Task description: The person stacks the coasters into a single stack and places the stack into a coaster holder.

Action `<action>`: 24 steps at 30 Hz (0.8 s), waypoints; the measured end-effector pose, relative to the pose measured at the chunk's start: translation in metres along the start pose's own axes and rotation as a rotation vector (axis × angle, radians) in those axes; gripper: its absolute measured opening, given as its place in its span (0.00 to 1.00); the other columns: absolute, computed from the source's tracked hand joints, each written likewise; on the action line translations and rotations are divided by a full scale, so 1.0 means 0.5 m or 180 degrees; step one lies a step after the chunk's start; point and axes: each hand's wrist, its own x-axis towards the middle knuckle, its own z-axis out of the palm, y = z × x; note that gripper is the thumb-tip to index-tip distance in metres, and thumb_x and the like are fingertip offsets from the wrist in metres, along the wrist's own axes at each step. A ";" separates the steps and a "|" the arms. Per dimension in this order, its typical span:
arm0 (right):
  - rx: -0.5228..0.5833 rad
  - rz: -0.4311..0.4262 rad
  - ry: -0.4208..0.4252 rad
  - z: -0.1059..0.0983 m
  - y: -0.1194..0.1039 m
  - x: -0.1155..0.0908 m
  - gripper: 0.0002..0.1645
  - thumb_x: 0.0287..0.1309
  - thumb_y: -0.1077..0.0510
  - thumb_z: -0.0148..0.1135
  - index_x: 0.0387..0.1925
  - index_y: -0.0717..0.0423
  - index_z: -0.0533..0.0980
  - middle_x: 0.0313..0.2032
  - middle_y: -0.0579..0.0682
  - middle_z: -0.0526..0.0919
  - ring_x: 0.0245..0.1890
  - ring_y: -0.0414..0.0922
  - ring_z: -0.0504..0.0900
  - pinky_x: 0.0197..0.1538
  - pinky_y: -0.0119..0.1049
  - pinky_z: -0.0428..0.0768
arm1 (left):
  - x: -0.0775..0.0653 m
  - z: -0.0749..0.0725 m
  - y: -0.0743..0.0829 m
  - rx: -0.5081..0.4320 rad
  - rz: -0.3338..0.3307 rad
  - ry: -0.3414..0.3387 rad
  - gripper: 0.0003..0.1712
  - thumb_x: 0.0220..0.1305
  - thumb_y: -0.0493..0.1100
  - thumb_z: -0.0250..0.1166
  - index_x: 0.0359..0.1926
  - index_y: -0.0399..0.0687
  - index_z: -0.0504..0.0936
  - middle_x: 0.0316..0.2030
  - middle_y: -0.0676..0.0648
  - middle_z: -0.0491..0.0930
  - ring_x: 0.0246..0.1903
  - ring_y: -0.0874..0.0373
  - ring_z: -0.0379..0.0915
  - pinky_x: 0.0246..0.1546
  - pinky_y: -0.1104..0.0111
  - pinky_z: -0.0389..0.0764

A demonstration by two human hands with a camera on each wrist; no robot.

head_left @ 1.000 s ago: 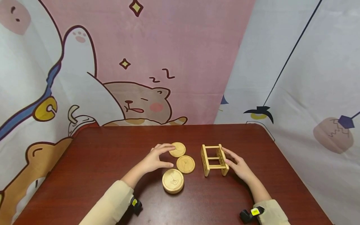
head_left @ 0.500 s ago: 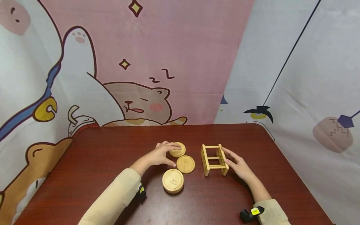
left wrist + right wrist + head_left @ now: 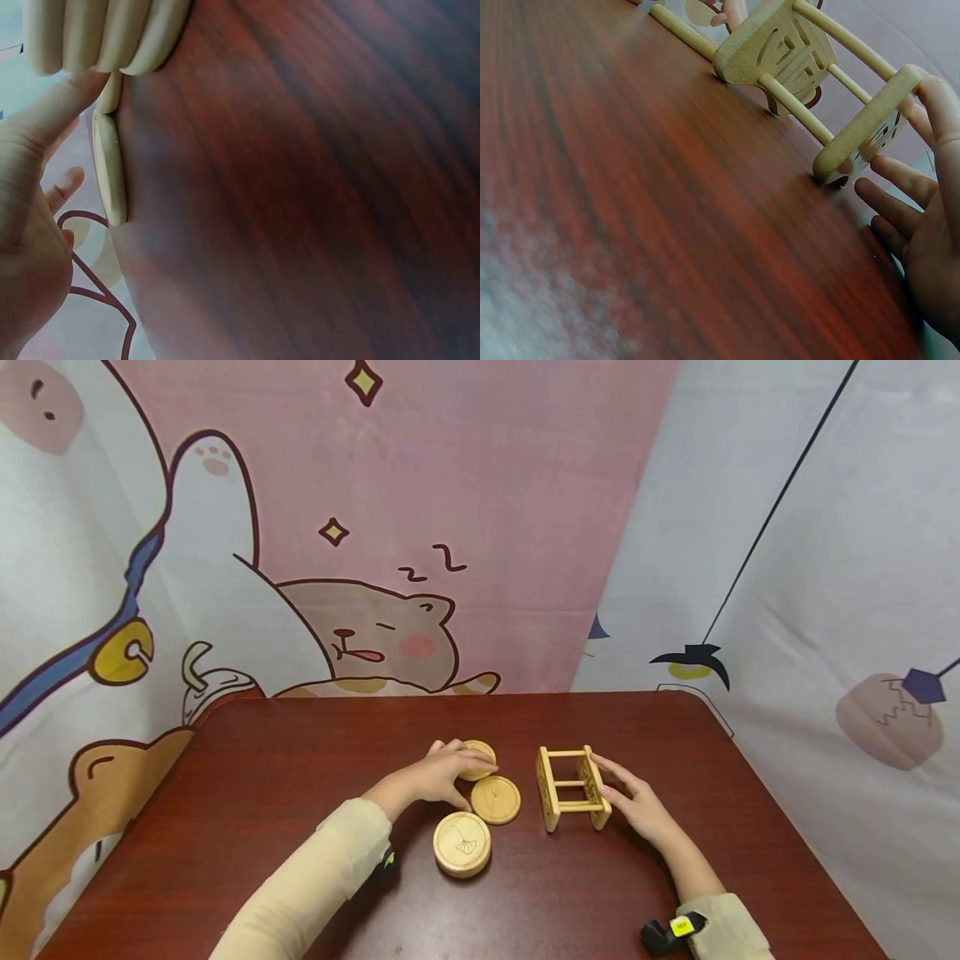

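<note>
The far disc (image 3: 482, 747) lies on the table (image 3: 337, 735), left of the wooden rack (image 3: 547, 789) and partly under my left grip (image 3: 435, 777), its fingers spread, apparently unclosed; contact I can't tell. I judge the step as reaching for that disc; next calls for pinching its rim. The near disc (image 3: 496, 800) sits closer to the rack's left side; the disc stack (image 3: 462, 845) is front-left of the rack. My right grip (image 3: 637, 802), uncurled, touches the rack's right side.

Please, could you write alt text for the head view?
A person's left grip is over round wooden discs on a dark red table, while the right grip touches the side of a small wooden rack.
</note>
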 end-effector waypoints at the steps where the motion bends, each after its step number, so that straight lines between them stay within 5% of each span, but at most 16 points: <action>1: 0.0004 0.0002 0.0001 0.000 0.000 0.000 0.29 0.67 0.61 0.55 0.68 0.55 0.64 0.61 0.60 0.71 0.57 0.32 0.69 0.53 0.25 0.66 | 0.001 0.001 0.000 0.0035 -0.0007 -0.0031 0.45 0.40 0.47 0.80 0.63 0.50 0.75 0.63 0.51 0.70 0.55 0.55 0.60 0.45 0.57 0.56; 11: -0.0062 -0.0009 0.0009 0.000 0.001 0.000 0.29 0.67 0.61 0.55 0.68 0.55 0.64 0.61 0.59 0.71 0.57 0.32 0.69 0.54 0.26 0.66 | 0.018 0.009 0.005 0.0335 0.0173 -0.0173 0.45 0.40 0.50 0.80 0.63 0.55 0.74 0.62 0.54 0.70 0.56 0.56 0.60 0.44 0.60 0.57; 24: -0.0065 0.0020 0.0009 0.002 0.000 0.000 0.29 0.67 0.61 0.55 0.68 0.54 0.64 0.61 0.59 0.71 0.57 0.31 0.68 0.54 0.25 0.65 | 0.035 -0.001 0.012 0.0467 0.0150 -0.0497 0.44 0.43 0.52 0.78 0.64 0.60 0.73 0.62 0.59 0.70 0.50 0.61 0.60 0.43 0.63 0.56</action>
